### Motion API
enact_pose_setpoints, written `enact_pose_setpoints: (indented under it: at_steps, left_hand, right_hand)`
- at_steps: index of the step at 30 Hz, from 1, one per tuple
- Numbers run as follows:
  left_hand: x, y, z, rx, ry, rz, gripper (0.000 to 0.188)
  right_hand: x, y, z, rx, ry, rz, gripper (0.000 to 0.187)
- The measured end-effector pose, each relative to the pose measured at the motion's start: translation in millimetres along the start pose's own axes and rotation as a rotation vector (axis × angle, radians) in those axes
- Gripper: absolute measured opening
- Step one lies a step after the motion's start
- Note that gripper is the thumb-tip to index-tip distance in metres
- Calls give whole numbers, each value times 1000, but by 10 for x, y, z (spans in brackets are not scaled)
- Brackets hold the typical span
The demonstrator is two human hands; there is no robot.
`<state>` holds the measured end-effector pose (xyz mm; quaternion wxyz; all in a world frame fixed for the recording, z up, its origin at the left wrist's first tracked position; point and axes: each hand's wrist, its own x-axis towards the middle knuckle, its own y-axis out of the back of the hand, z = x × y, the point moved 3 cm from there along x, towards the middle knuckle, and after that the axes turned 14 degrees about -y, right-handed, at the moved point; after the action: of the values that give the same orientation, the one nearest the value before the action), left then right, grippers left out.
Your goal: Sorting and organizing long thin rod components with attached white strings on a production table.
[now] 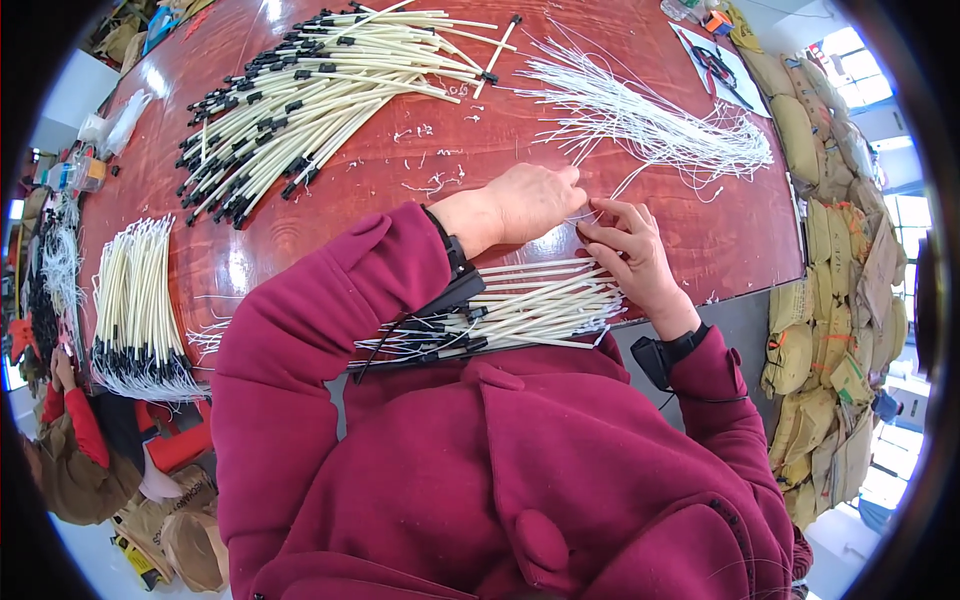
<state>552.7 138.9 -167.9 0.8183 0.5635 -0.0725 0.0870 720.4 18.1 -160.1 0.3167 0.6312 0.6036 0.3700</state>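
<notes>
My left hand [530, 203] is closed, fingertips pinched on a thin white cord over the table's near middle. Just right of it, my right hand [632, 252] has thumb and fingers together on the same cord, beside a small dark piece too small to name. Fine strands [580, 217] run between the two hands. Below them, along the table's near edge, lies a row of cream rods [540, 292] with black fittings and white cords, partly under my left forearm. Beyond the hands a loose bundle of white cords [650, 120] spreads over the red table [500, 140].
A large heap of cream rods with black ends [320, 100] covers the far left. Another stack of corded rods [140, 290] is at the left edge. Pliers [712, 70] rest on white paper at far right. Stacked sacks [830, 250] stand rightward; another person's hand [64, 370] shows at left.
</notes>
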Motion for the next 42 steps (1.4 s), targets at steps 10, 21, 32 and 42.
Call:
enact_pose_setpoints:
  at_steps: [10,21,32,42]
  left_hand:
    - [-278,201,83,-31,79,19,9]
    - [-1991,873,490,-5,704,569,15]
    - [-2620,753,531,-75,987,347,23]
    - [-2295,1207,-458,650,564,349,12]
  right_hand:
    - [27,-116,-81,62,0,-36,24]
    - [104,-76,-261,-161,119,-24,40]
    - [220,-197,-573,-160,181,-86,44]
    - [201,-182,-747,-51,141,-107,39]
